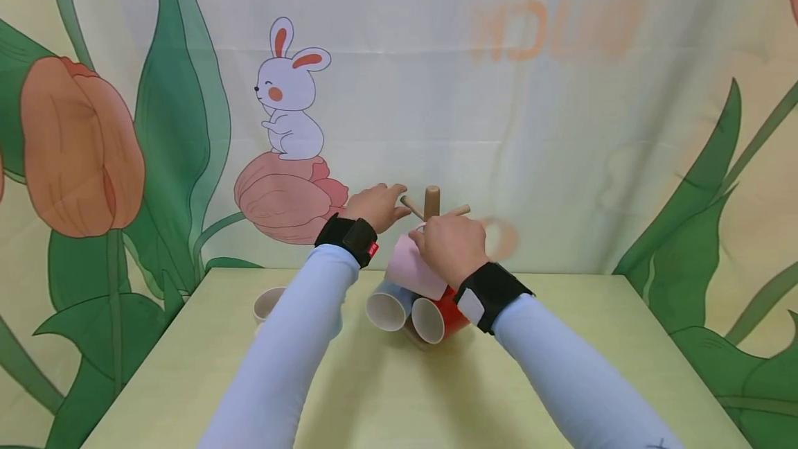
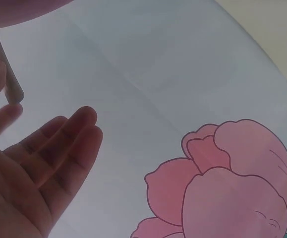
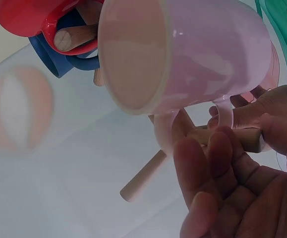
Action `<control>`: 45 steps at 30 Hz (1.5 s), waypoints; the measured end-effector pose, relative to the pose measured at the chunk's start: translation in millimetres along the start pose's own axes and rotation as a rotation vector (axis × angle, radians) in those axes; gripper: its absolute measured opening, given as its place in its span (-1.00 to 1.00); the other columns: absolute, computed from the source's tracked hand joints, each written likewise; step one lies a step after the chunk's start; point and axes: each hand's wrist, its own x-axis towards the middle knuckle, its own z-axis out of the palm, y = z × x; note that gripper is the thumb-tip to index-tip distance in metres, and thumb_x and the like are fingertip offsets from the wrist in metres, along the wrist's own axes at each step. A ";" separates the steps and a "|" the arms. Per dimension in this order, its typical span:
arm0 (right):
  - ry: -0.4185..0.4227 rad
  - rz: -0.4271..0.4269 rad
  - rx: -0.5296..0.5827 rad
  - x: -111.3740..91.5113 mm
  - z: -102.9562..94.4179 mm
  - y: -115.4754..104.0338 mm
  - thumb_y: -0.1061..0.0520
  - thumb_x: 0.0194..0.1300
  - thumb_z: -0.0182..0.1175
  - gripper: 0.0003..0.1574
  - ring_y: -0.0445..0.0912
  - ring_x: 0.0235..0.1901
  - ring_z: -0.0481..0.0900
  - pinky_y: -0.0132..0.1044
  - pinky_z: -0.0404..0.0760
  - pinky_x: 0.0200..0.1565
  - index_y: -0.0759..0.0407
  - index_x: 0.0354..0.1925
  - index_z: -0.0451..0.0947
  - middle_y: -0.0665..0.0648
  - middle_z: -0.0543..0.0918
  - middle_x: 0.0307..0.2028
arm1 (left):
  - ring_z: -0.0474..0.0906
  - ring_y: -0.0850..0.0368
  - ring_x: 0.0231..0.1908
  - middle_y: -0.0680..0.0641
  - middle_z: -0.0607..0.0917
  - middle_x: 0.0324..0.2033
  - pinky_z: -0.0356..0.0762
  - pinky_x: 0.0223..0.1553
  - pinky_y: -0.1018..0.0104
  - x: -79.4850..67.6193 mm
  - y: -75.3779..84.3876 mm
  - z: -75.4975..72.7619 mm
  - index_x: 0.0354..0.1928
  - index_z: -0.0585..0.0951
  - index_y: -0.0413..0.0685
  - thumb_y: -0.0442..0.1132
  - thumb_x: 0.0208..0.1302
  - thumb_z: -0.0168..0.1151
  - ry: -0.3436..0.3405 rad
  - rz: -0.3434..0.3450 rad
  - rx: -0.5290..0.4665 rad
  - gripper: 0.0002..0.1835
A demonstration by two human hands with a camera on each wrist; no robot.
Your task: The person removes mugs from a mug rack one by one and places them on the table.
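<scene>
A wooden mug tree [image 1: 431,201] stands near the table's back edge, with pegs sticking out near its top. The pink mug [image 1: 414,267] is high on it, mouth facing me and tilted down. At its handle [image 3: 226,113], my right hand [image 1: 454,244] pinches with curled fingertips, close to a peg [image 3: 247,139]. Beside the tip of the left-pointing peg [image 1: 413,207], my left hand [image 1: 376,206] has its fingers loosely extended. Below the pink mug, a blue mug [image 1: 389,305] and a red mug [image 1: 438,317] sit side by side on the tree's lower part.
A white cup [image 1: 268,302] stands at the left of the pale yellow table [image 1: 386,400], partly hidden by my left sleeve. Directly behind the table hangs a printed cloth [image 1: 561,158] with tulips and a rabbit.
</scene>
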 end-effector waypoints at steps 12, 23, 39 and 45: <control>0.044 -0.029 -0.052 -1.6 -1.1 -7.8 -0.14 0.47 0.10 -0.44 -0.01 -0.75 0.47 -0.18 0.53 -0.66 0.19 -0.50 0.69 0.07 0.38 -0.81 | 0.62 0.01 -0.17 -0.09 0.71 -0.16 0.65 -0.18 0.17 5.2 0.6 0.6 0.18 0.61 0.02 0.02 0.42 0.18 0.014 0.071 0.037 -0.60; 0.035 -0.065 -0.089 0.2 -0.4 -7.3 -0.12 0.44 0.15 -0.60 -0.03 -0.68 0.50 -0.16 0.54 -0.64 0.09 -0.35 0.74 0.06 0.43 -0.75 | 0.66 0.01 -0.23 -0.06 0.74 -0.13 0.65 -0.26 0.17 2.1 2.0 1.5 0.08 0.64 0.01 0.04 0.42 0.17 0.045 0.040 0.049 -0.64; -0.072 -0.074 -0.014 1.8 0.0 11.7 0.01 0.44 0.15 -0.76 0.00 -0.58 0.57 -0.06 0.55 -0.62 -0.04 -0.24 0.74 0.08 0.60 -0.58 | 0.64 0.03 -0.33 -0.07 0.75 -0.27 0.66 -0.21 0.16 -3.3 12.3 5.3 -0.04 0.69 -0.05 0.04 0.43 0.15 0.067 -0.024 0.093 -0.65; -0.088 -0.070 0.012 4.0 -0.1 16.8 0.03 0.42 0.15 -0.78 0.00 -0.57 0.57 -0.08 0.54 -0.61 -0.11 -0.20 0.75 0.09 0.62 -0.56 | 0.67 0.02 -0.32 -0.10 0.75 -0.28 0.67 -0.19 0.16 -4.9 13.2 6.2 -0.03 0.70 -0.08 0.06 0.41 0.16 0.088 -0.033 0.125 -0.62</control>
